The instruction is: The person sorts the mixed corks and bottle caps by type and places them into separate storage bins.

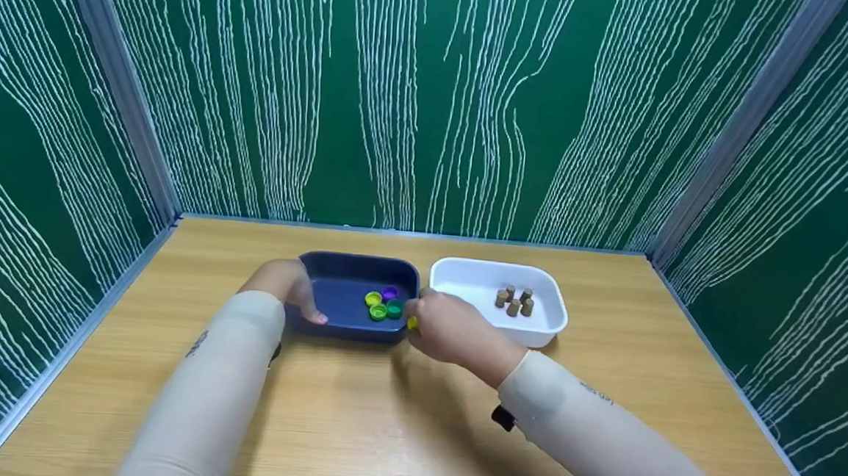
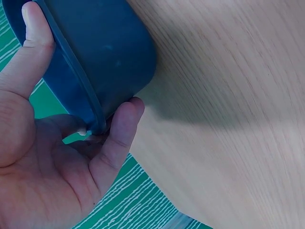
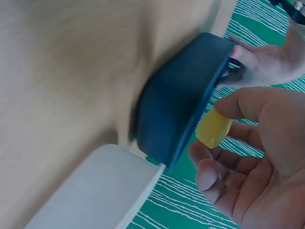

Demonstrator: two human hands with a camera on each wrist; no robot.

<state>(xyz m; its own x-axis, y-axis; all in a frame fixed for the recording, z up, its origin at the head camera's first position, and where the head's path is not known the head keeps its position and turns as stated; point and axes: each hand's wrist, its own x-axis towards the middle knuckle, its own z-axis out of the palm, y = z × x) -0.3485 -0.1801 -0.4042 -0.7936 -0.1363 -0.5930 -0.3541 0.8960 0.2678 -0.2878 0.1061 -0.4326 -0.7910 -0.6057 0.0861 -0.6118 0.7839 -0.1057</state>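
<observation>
My left hand (image 1: 285,282) holds the left end of a dark blue bin (image 1: 337,331), thumb over its rim and fingers against the outside wall. Between the thumb and fingers of my right hand (image 3: 267,152) is a small yellow cap (image 3: 213,129), raised beside the bin's right end. Inside the blue bin, toward its right side, lie round caps: a yellow one (image 1: 373,299), a purple one (image 1: 390,292), a light green one (image 1: 378,312) and a dark green one (image 1: 395,308). In the head view, my right hand hides much of the held cap.
To the right, close beside the blue bin, stands a white bin (image 1: 553,321) with several brown corks (image 1: 514,307) in it. Both bins rest on a wooden table (image 1: 340,409). Green walls with white lines (image 1: 431,121) enclose the back and sides.
</observation>
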